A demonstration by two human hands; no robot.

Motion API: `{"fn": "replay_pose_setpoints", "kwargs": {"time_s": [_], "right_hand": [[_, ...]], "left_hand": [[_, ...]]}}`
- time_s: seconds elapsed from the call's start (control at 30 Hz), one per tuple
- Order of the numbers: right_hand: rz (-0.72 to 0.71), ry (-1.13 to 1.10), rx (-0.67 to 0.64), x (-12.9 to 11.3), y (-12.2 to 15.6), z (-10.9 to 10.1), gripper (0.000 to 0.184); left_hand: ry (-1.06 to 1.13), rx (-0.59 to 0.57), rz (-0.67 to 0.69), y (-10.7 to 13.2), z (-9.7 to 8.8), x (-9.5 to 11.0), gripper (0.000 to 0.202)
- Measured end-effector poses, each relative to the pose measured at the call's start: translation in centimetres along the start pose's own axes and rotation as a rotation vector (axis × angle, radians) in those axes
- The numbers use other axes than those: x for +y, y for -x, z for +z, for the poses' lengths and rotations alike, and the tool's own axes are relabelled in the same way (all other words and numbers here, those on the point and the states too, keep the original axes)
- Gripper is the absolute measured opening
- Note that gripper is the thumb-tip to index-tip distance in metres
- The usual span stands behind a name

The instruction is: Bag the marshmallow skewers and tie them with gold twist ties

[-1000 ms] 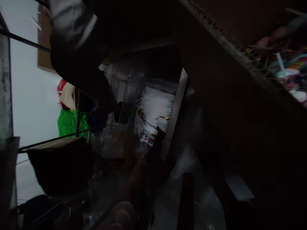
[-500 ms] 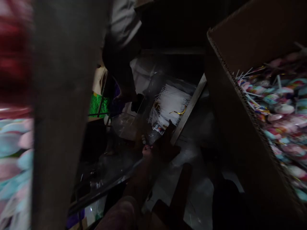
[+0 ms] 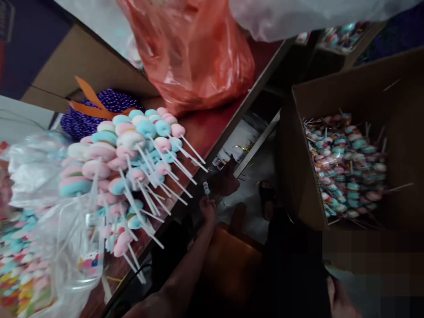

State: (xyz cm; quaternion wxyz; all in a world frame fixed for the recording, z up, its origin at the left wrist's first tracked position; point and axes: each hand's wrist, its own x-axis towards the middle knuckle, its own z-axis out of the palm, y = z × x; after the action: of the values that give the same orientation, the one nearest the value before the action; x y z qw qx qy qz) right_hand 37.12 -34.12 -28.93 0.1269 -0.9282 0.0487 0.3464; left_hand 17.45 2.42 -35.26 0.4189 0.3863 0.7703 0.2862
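Observation:
My left hand reaches down beside the red table edge, its fingers closed. From it a small marshmallow skewer sticks up, with pale and blue pieces; its stick is hidden by the hand. On the table lies a pile of pink, blue and white marshmallow skewers, their white sticks pointing toward me. At the bottom right edge shows a patch of skin, probably my right hand; its fingers cannot be made out.
A cardboard box on the right contains many wrapped marshmallow skewers. An orange-red plastic bag stands on the red table. Clear plastic packaging lies at left. A brown stool and a sandalled foot are below.
My view has swung, bringing the tabletop, the marshmallow pile and more of the box's inside into sight. My left hand keeps hold of the small skewer, low beside the table.

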Motion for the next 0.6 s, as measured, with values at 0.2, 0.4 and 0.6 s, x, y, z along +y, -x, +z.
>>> {"fn": "replay_pose_setpoints", "kwargs": {"time_s": [0.2, 0.4, 0.6], "right_hand": [[-0.077, 0.150, -0.041, -2.9, 0.7, -2.6, 0.047], [-0.166, 0.196, -0.011, -4.5, 0.8, -3.6, 0.050], [-0.258, 0.126, 0.155, -5.2, 1.2, -3.8, 0.046]], "left_hand": [[0.104, -0.113, -0.034, 4.7, -2.2, 3.7, 0.017], [0.201, -0.212, -0.001, 10.2, -4.6, 7.1, 0.019], [0.330, -0.521, 0.050, 16.0, -8.7, 9.4, 0.020]]}}
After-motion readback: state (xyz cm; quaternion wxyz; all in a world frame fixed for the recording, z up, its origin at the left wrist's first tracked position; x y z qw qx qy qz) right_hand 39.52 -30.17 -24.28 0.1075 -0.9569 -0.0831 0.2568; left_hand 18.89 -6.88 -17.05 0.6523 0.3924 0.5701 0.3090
